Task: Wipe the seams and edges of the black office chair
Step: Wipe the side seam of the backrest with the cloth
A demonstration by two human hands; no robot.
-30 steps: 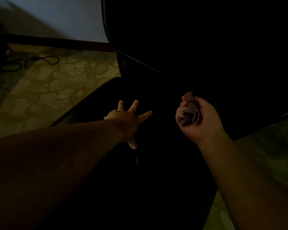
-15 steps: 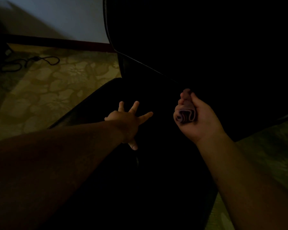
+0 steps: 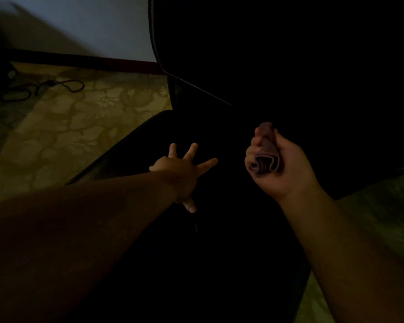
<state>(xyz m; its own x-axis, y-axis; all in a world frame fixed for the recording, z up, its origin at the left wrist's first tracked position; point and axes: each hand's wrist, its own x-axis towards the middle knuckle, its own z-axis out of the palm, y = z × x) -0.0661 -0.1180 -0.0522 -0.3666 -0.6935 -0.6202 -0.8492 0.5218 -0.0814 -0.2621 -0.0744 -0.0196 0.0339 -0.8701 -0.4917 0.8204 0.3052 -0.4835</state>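
One cable (image 3: 42,89) lies looped on the patterned floor (image 3: 63,127) at ten o'clock, near a dark skirting (image 3: 84,60) under a pale wall (image 3: 98,24). Both forearms cross the seat, covering part of it. The chair (image 3: 278,66) fills the centre and two o'clock, black and almost featureless in the dim light, only its edge piping catching light. The left hand (image 3: 180,173) rests on the seat with fingers splayed straight. The right hand (image 3: 280,166) clenches a rolled cloth (image 3: 265,159).

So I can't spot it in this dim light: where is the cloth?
The cloth is rolled up in the right hand, right of centre in the head view, over the chair seat, across from the spread left hand.
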